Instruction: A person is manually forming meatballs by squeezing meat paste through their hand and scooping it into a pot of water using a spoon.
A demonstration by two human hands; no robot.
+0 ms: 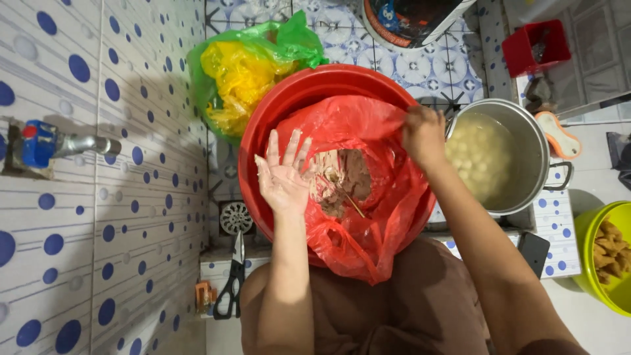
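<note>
A red basin (263,125) sits in front of me, lined with a red plastic bag (368,230) that holds a brownish paste (348,177). My left hand (284,172) hovers palm up over the bag's left side, fingers spread, smeared with paste and holding nothing. My right hand (422,135) pinches the bag's upper right edge near the basin's rim and pulls it taut. A thin stick-like strand lies across the paste.
A metal pot (536,151) of pale round balls in liquid stands right of the basin. A green and yellow bag (246,72) lies behind it. Scissors (231,286), a floor drain (235,217), a wall tap (59,144), a red box (536,46) and a yellow-green bucket (595,243) surround.
</note>
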